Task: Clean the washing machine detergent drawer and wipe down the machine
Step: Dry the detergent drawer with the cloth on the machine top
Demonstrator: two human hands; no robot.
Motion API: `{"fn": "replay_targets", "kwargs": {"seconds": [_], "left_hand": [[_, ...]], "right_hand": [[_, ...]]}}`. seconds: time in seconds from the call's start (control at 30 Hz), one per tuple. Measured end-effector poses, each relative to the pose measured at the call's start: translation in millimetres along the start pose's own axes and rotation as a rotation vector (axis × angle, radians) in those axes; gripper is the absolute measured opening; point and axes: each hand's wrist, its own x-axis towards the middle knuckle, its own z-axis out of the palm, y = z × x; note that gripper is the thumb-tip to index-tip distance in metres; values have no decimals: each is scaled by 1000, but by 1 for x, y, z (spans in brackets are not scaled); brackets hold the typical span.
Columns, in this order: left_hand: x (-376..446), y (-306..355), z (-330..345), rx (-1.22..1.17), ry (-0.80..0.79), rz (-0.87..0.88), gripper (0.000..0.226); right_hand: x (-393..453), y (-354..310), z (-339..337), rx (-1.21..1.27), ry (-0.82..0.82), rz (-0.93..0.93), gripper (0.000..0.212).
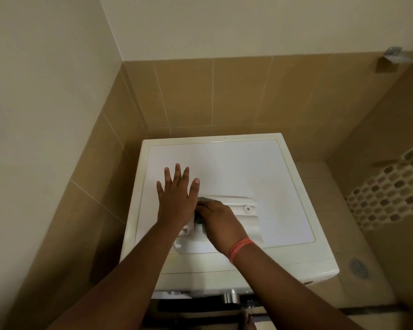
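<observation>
The white detergent drawer (242, 214) lies on top of the white washing machine (260, 167), pulled out of its slot. My left hand (178, 197) rests flat on the machine's lid at the drawer's left end, fingers spread and straight. My right hand (221, 221) is curled round a dark grey cloth or sponge (200, 217) and presses it into the drawer's left part. Most of the cloth is hidden under that hand. An orange band sits on my right wrist.
The machine stands in a corner of tan tiled walls (224, 91). A floor drain (358, 267) is at the right, with a mosaic tile strip (389, 194) beyond. A metal bracket (392, 54) sticks out of the right wall. The control knob (231, 297) shows at the machine's front.
</observation>
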Motion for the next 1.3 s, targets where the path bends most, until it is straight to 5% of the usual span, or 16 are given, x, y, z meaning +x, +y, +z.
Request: {"fn": "replay_targets", "kwargs": {"seconds": [0.27, 0.5, 0.7, 0.93, 1.07, 1.2, 1.3], "left_hand": [[-1, -2, 0, -22, -14, -8, 85], [0, -2, 2, -30, -19, -21, 81], [2, -5, 2, -239, -6, -30, 80], [-7, -12, -5, -330, -61, -11, 70], [-24, -25, -3, -201, -57, 71, 68], [-31, -31, 0, -144, -58, 95, 71], [-31, -29, 1, -116, -68, 92, 72]], "right_hand": [[-35, 42, -20, -88, 93, 247, 30], [-11, 0, -1, 46, 1, 31, 28], [-58, 40, -19, -45, 102, 262, 33], [-50, -27, 6, -41, 51, -77, 32], [-76, 1, -2, -224, 37, -72, 42], [-90, 11, -8, -277, 111, 123, 40], [-76, -5, 10, -256, 121, -15, 31]]}}
